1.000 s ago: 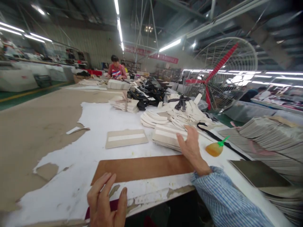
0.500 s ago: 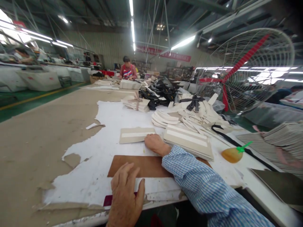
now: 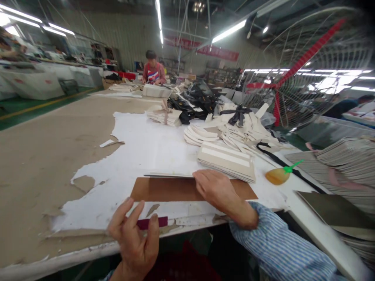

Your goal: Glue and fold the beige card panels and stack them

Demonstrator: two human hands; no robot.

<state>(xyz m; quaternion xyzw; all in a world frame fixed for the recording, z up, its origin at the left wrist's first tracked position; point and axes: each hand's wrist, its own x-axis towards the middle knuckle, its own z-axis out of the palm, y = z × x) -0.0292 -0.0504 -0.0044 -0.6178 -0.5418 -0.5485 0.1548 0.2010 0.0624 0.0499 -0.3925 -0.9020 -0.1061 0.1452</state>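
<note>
My right hand (image 3: 221, 193) grips the right end of a thin beige panel (image 3: 168, 175), tilted so that mostly its edge shows. Beneath and in front of the panel, a brown rectangular piece (image 3: 172, 190) lies flat on the white sheet. My left hand (image 3: 131, 234) is raised at the table's front edge with its fingers apart, near the brown piece's left end. Nothing shows in that hand. Just beyond my right hand lies a stack of beige panels (image 3: 225, 160) with a white strip on the top one. A dark red strip (image 3: 152, 223) lies by my left thumb.
An amber squeeze bottle with a green nozzle (image 3: 277, 176) lies at the right, near a black strap (image 3: 295, 171). Farther back are beige cut pieces (image 3: 202, 134) and a black heap (image 3: 202, 97). A large fan (image 3: 293, 78) stands right. A person (image 3: 154, 70) works at the far end.
My right hand has drawn the beige panel toward me from beside the stack and tilted it up over the brown piece. My left hand has shifted left, off the brown piece. The view has tipped downward.
</note>
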